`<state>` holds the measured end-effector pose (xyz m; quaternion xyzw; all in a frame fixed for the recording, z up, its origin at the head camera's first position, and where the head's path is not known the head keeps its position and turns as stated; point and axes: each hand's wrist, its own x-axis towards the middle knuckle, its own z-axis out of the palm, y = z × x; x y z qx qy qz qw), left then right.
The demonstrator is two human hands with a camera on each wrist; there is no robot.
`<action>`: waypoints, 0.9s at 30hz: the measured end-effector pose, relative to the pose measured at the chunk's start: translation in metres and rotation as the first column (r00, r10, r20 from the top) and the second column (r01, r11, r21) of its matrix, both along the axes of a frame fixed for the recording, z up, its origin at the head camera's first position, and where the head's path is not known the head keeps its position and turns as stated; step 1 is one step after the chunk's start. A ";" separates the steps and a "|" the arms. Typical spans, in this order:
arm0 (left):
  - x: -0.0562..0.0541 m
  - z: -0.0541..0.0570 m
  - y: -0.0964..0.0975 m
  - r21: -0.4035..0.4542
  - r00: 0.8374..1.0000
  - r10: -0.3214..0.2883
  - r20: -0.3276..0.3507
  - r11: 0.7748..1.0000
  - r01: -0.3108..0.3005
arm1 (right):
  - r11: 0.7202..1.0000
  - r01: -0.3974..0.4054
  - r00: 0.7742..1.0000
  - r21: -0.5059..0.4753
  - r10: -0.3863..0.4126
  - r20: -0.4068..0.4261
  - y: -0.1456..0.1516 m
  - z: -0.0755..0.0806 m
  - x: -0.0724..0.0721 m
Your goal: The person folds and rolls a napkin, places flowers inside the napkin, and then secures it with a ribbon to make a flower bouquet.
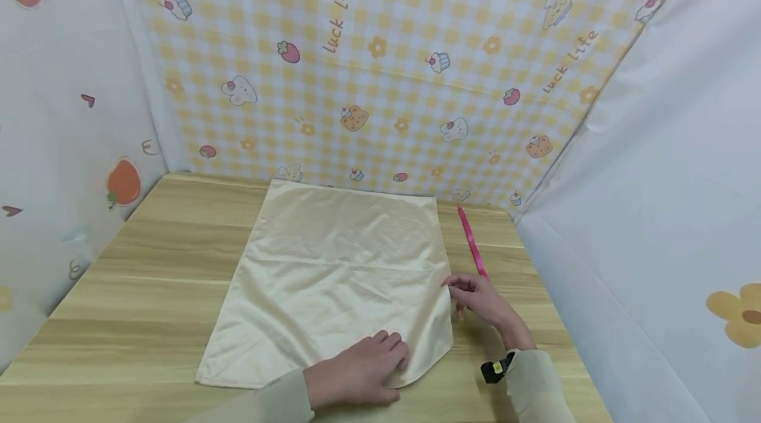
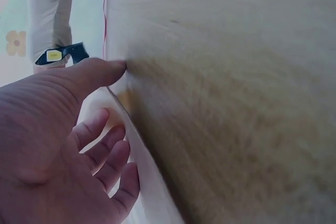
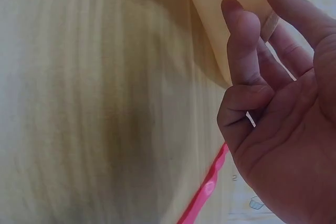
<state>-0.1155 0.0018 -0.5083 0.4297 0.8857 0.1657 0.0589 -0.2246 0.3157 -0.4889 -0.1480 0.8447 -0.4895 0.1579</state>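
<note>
Yellow-checked backdrop (image 1: 410, 89), "luck life" printed across it, rises behind the table (image 1: 148, 271), where a cream cloth (image 1: 351, 244) spreads from the far edge, pink ribbon (image 1: 471, 238) towards the right edge. Now the right hand (image 1: 478, 296) pinches the cloth's lifted right side, while the left hand (image 1: 364, 368) rests loosely bent at its near side, clasping nothing. Looks like edge-adjusting, likely needing a steady pinch next; the yellow wrist label (image 1: 498, 367) is unreadable.
</note>
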 end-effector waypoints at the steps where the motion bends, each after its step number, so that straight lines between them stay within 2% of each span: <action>1: 0.000 -0.001 -0.001 0.015 1.000 0.001 0.013 1.000 -0.001 | 1.000 -0.003 1.000 0.004 0.003 -0.005 -0.001 0.000 -0.001; 4: 0.000 -0.003 -0.006 0.072 0.996 0.016 0.093 0.997 -0.023 | 1.000 -0.005 1.000 0.026 0.006 -0.015 -0.002 0.002 -0.002; 7: 0.000 -0.003 -0.012 0.119 0.983 0.038 0.180 0.991 -0.061 | 0.999 0.012 1.000 0.047 -0.012 -0.013 -0.004 0.005 -0.003; 11: -0.003 0.005 -0.019 0.133 0.969 0.051 0.242 0.987 -0.085 | 0.999 0.027 1.000 0.042 -0.026 -0.016 -0.007 0.008 -0.005; 16: -0.015 0.020 -0.029 0.113 0.966 0.069 0.248 0.989 -0.099 | 1.000 0.016 0.999 0.025 -0.015 -0.038 -0.011 0.011 -0.012; 20: -0.026 0.028 -0.037 0.090 0.973 0.091 0.212 0.990 -0.112 | 0.999 0.015 0.998 0.029 -0.013 -0.064 -0.015 0.014 -0.016; 27: -0.038 0.044 -0.052 0.106 0.977 0.099 0.190 0.987 -0.120 | 0.996 0.077 0.995 0.043 -0.074 -0.060 -0.023 0.023 -0.020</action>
